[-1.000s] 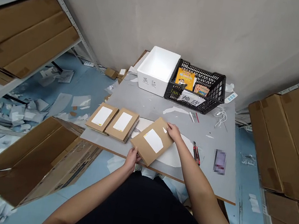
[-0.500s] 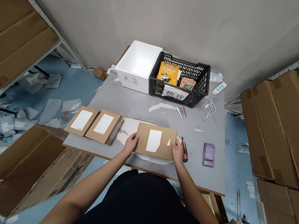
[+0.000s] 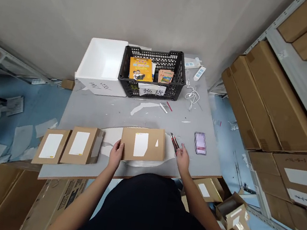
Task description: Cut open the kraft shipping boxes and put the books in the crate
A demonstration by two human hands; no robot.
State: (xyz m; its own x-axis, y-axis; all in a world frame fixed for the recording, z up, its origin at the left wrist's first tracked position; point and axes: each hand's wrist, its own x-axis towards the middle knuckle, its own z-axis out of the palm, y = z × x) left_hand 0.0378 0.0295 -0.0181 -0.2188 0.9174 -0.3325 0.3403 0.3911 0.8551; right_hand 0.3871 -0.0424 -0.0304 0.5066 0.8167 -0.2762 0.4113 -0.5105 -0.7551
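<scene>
A flat brown cardboard box [image 3: 153,148] with a white label lies on the table in front of me. My left hand [image 3: 116,154] grips its left edge, thumb on top and the other fingers partly hidden. To the right of the box, my right hand [image 3: 183,160] has its thumb and forefinger closed at the handle end of a red and black utility knife [image 3: 174,141]. The knife's tip points away from me, and my hand covers its near end. Two more labelled cardboard boxes, a left one [image 3: 51,146] and a thicker one [image 3: 80,145], stand side by side at the table's left.
A white foam box [image 3: 101,86] and a black crate [image 3: 158,88] with books stand at the table's back. A blurred-out phone [image 3: 201,143] lies at right, near a white cable [image 3: 192,96]. Shelves with cartons [image 3: 276,100] flank the table; a big open carton [image 3: 49,207] sits below left.
My right hand has left the box's right edge and moved to the utility knife. My left hand stays on the box. The whole view has turned to the right.
</scene>
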